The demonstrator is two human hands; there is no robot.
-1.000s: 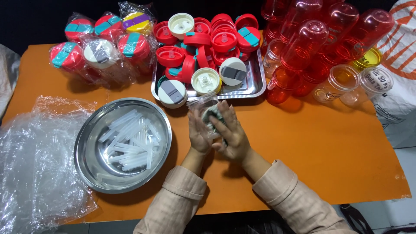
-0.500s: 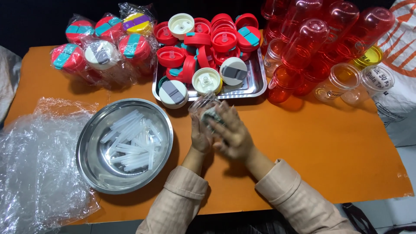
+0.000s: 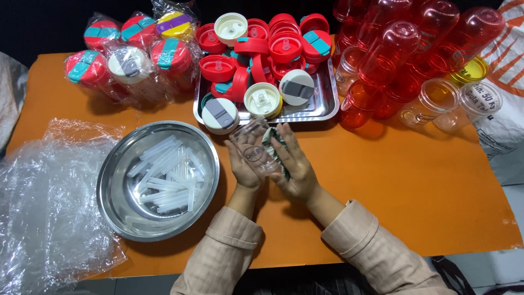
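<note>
My left hand (image 3: 244,169) and my right hand (image 3: 295,166) close together around a clear plastic cup (image 3: 254,148) above the orange table (image 3: 415,180). The cup lies tilted, its mouth toward the tray. A dark green and white piece (image 3: 275,143) shows between the cup and my right palm; I cannot tell what it is. Just beyond the cup stands a metal tray (image 3: 322,106) piled with red, white and teal lids (image 3: 262,52). A steel bowl (image 3: 158,180) with several clear plastic straws (image 3: 166,175) sits left of my left hand.
Wrapped cups with lids (image 3: 131,54) lie at the back left. Stacks of red and clear cups (image 3: 415,60) fill the back right. Crumpled clear plastic film (image 3: 43,202) covers the left edge. A printed white sack (image 3: 505,93) hangs at the far right.
My hands and the cup stay in about the same place; the cup has turned slightly between my palms.
</note>
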